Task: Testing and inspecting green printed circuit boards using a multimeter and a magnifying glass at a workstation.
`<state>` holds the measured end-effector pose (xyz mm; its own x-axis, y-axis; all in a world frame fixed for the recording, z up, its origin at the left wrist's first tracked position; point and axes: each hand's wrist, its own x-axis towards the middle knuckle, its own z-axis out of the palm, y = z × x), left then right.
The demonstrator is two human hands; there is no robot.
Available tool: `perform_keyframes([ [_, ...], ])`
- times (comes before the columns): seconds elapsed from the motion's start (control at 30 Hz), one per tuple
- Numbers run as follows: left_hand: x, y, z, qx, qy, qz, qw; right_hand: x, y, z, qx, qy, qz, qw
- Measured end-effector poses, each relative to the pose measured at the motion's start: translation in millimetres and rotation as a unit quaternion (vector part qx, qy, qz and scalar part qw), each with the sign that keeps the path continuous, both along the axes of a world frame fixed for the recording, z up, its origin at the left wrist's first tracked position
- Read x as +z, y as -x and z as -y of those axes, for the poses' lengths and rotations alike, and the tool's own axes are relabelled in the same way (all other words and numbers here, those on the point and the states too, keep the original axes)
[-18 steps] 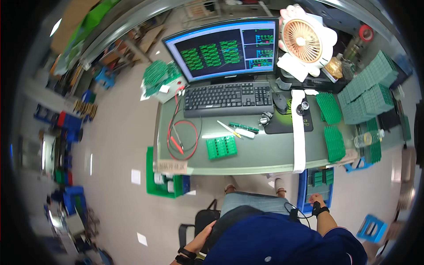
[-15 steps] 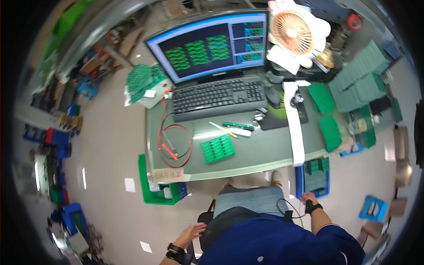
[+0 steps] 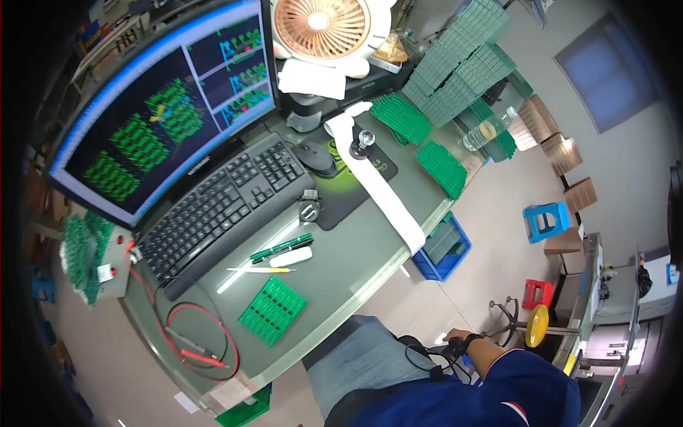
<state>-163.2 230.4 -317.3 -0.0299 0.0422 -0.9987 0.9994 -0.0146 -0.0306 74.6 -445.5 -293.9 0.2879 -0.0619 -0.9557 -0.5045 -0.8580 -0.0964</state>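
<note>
One bare hand is showing in the head view: the person's right grip (image 3: 456,336) is hanging low beside the lap, with a black wristband (image 3: 467,342) circling the wrist. Its fingers are looking loosely bent, but they are small and partly hidden, so I cannot tell whether they are closing on anything. The left grip is staying outside what can be made out, and I cannot tell its state.

Nearest to the right grip, a black cable (image 3: 411,361) is looping just to its left, running between the lap and the wrist. Farther forward and a little left, well apart from the fingers, a blue crate (image 3: 455,260) is standing on the floor by the desk (image 3: 341,285), with dark green panels (image 3: 442,240) lying inside.

On the desk, well forward and left of the right grip, a green board panel (image 3: 272,311) is lying flat near the front edge. Just beyond it, a yellow-and-white pen (image 3: 262,270) is lying near a white marker-like piece (image 3: 291,257). A white strip (image 3: 384,201) is stretching across the mouse pad (image 3: 334,203) toward the front edge, between the board panel and two green board stacks (image 3: 441,169).
</note>
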Motion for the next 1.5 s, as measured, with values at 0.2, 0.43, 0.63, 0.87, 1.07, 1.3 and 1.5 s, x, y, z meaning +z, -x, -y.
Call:
perform_keyframes([
  [0.2,-28.2,-15.1,11.8,0.016,-0.008,-0.019,1.000,-8.7,15.4,-32.9,-0.107,0.065,-0.166,0.978],
  [0.43,-33.3,-69.8,-0.4,0.038,-0.012,-0.010,0.999,21.3,-4.8,-50.6,-0.004,0.150,-0.202,0.968],
  [0.63,-29.1,-127.5,-20.2,0.060,-0.014,0.023,0.998,-33.7,0.9,16.8,0.088,0.029,-0.165,0.982],
  [0.87,-16.2,-180.5,-44.5,0.073,-0.052,0.065,0.994,40.9,-156.5,-102.6,-0.256,0.002,-0.171,0.952],
  [1.07,-18.5,-202.4,-55.3,0.084,-0.070,0.103,0.989,17.2,-230.7,-135.2,-0.109,-0.009,-0.233,0.966],
  [1.3,-30.8,-207.3,-54.8,0.094,-0.089,0.147,0.981,2.7,-251.0,-152.6,-0.022,-0.002,-0.281,0.959],
  [1.5,-48.6,-208.0,-55.5,0.097,-0.097,0.183,0.974,-68.6,-256.1,-144.8,0.208,-0.049,-0.116,0.970],
])
